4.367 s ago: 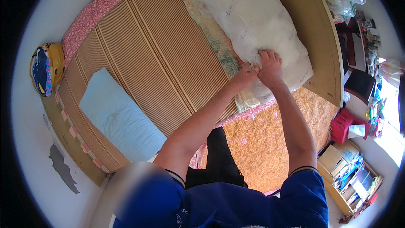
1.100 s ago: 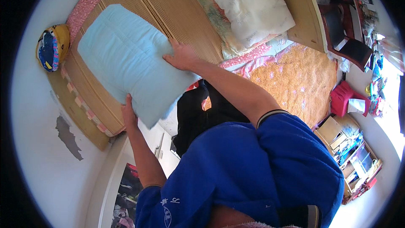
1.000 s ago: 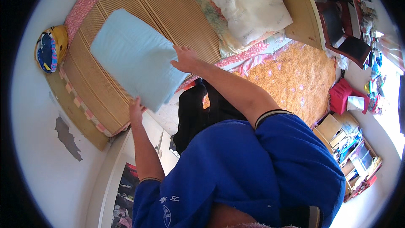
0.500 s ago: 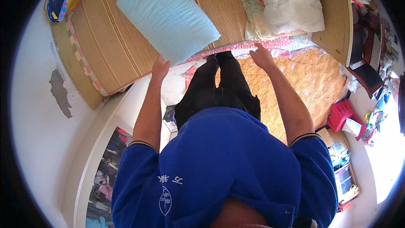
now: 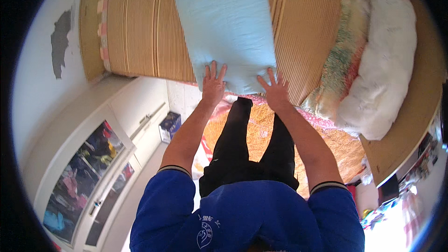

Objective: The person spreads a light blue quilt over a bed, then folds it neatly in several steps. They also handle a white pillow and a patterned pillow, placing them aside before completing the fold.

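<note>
A light blue pillow (image 5: 225,23) lies on the bed's ribbed bamboo mat (image 5: 149,32). My left hand (image 5: 213,84) rests flat on its near left corner, fingers spread. My right hand (image 5: 276,89) presses the near right corner the same way. Neither hand grips the pillow; both palms lie on top of it. My legs in black trousers stand below, against the bed's edge.
A white fluffy quilt (image 5: 382,65) sits bundled on a flowered sheet (image 5: 338,60) at the right of the bed. An orange patterned cover (image 5: 261,130) hangs at the bed's front. A white cabinet with glass doors (image 5: 88,172) stands at the left, a small dark box (image 5: 170,126) on the floor.
The pillow was carried from the bed's left end to the middle of the mat. Both hands have let go of its edges and now lie flat on its near corners.
</note>
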A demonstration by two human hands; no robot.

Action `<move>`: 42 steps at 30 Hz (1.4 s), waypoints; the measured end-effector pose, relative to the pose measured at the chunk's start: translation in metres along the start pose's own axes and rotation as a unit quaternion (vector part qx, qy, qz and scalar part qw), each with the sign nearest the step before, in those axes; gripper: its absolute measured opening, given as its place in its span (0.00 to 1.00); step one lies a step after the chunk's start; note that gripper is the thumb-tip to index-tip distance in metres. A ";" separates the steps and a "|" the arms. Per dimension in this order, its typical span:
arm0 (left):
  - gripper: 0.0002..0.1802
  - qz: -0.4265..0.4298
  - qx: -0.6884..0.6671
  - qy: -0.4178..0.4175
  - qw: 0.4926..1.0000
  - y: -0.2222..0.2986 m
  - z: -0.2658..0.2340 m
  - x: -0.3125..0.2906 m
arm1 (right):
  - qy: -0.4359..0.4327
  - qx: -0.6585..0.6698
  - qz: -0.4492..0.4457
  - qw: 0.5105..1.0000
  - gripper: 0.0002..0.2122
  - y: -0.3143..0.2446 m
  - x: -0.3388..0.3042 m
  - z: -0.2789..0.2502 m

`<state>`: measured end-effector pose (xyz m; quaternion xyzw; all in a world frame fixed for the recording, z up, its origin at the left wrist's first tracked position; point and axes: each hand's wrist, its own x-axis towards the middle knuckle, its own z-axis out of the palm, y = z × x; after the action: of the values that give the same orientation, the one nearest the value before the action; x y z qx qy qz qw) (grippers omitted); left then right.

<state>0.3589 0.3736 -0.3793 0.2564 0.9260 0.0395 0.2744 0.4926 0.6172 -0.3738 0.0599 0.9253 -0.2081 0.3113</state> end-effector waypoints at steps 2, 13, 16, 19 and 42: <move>0.42 0.001 -0.020 0.020 1.000 0.010 0.006 -0.003 | -0.005 0.017 0.002 1.000 0.33 0.004 -0.001 0.009; 0.35 0.104 -0.008 0.280 0.954 0.036 -0.078 0.203 | 0.180 0.058 -0.074 0.979 0.33 -0.046 0.070 -0.063; 0.34 0.103 0.019 0.291 0.951 0.020 -0.045 0.238 | 0.135 -0.007 -0.073 0.988 0.33 -0.020 0.075 0.000; 0.33 0.108 -0.017 0.275 0.955 0.027 -0.028 0.228 | 0.146 -0.036 -0.075 0.986 0.34 -0.005 0.058 0.014; 0.49 -0.213 -0.603 0.010 0.768 -0.118 -0.051 0.171 | 0.152 0.499 0.224 0.823 0.32 0.012 0.130 -0.074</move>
<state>0.1553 0.3600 -0.4447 -0.1663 0.7449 0.5332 0.3650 0.3507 0.6570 -0.4031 0.4436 0.6922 -0.5537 0.1320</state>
